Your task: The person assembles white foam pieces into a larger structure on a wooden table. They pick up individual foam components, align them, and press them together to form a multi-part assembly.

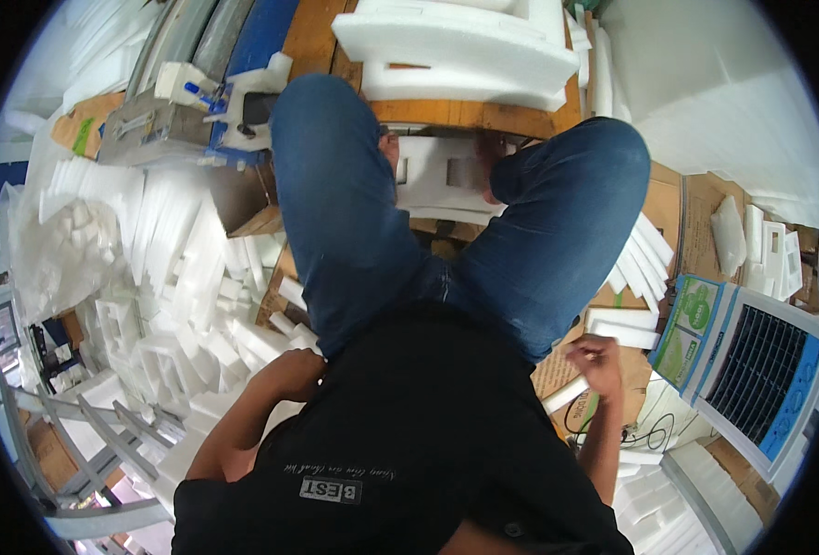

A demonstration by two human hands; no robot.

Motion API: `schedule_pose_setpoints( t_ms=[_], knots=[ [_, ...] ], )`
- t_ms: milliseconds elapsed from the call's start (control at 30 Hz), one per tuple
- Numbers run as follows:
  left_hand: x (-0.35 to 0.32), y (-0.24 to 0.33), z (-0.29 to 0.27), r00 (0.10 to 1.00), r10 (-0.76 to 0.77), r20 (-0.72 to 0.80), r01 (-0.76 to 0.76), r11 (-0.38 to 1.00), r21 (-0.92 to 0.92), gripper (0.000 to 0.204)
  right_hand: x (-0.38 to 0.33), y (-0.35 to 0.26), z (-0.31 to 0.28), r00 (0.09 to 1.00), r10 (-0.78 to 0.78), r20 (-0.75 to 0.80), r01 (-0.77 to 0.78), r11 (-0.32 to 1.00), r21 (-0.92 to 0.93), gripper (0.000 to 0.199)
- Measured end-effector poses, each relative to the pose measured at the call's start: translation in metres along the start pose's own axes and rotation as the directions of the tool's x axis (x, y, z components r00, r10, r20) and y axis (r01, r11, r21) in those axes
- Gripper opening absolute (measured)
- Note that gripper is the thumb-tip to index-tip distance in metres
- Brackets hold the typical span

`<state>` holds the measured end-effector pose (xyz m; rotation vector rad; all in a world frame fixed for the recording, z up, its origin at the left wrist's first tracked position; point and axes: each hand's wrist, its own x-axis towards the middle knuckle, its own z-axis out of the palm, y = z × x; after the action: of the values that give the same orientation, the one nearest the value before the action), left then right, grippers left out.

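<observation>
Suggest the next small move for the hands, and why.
Probably bring the right hand forward to the white foam pieces on the wooden bench: they sit straight ahead, while this hand and the left hand are both down at the person's sides. Whether the right hand holds the white strip near it, I can't tell; check first.

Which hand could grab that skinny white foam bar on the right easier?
Probably the right hand: it appears close to the narrow white foam bar. The left hand is on the black shirt's other side.
</observation>
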<state>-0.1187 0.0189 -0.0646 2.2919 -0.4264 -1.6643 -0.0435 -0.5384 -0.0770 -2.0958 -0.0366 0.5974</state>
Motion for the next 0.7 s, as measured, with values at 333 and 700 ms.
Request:
schedule_pose_setpoints(
  t_ms=[333, 700],
  knots=[
    [-0.028, 0.037, -0.264, 0.346, -0.034, -0.938, -0.348, 0.924, -0.161, 0.018, 0.186, -0.128, -0.055, 0.664, -0.293, -0.687, 0.299, 0.947, -0.115, 0.012],
    [0.19, -0.043, -0.507, -0.117, 0.291, -0.95, 0.329, 0.913, 0.239, 0.061, 0.462, -0.171, -0.088, 0.685, -0.621, -0.38, 0.317, 0.724, -0.612, 0.049]
  ],
)
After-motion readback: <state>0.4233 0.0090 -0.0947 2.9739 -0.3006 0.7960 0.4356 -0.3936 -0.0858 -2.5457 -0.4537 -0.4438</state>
